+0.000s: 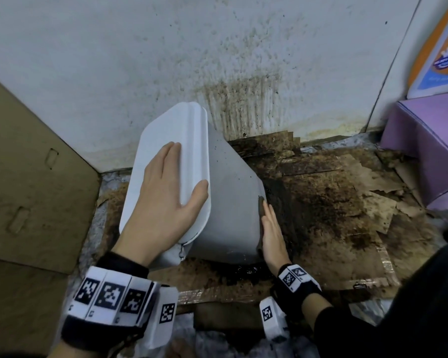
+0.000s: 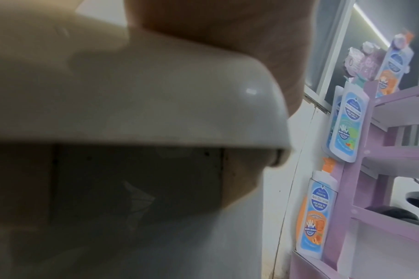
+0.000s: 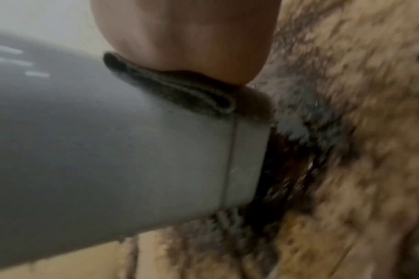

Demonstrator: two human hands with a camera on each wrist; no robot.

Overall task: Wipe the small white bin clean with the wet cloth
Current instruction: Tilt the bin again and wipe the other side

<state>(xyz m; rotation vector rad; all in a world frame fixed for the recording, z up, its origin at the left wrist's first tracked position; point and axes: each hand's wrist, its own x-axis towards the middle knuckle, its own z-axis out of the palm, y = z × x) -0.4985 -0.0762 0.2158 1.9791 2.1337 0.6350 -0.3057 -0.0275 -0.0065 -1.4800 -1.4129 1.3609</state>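
The small white bin [image 1: 228, 202] leans tilted on the floor, its closed lid [image 1: 166, 130] facing up and left. My left hand [image 1: 163, 202] lies flat on the lid with straight fingers, the thumb reaching the lid's right edge. In the left wrist view the lid [image 2: 108, 94] fills the frame, blurred. My right hand [image 1: 272, 233] presses a dark wet cloth [image 1: 261, 206] against the bin's right side by its base, fingers straight. In the right wrist view the folded cloth [image 3: 179, 90] sits between the hand [image 3: 184, 37] and the grey bin wall [image 3: 108, 151].
Wet, dirt-stained cardboard sheets [image 1: 334, 202] cover the floor under and right of the bin. The white wall [image 1: 243, 86] behind is spattered brown. A brown cardboard box [image 1: 23, 177] stands at the left. A purple display shelf [image 1: 424, 140] stands at the right.
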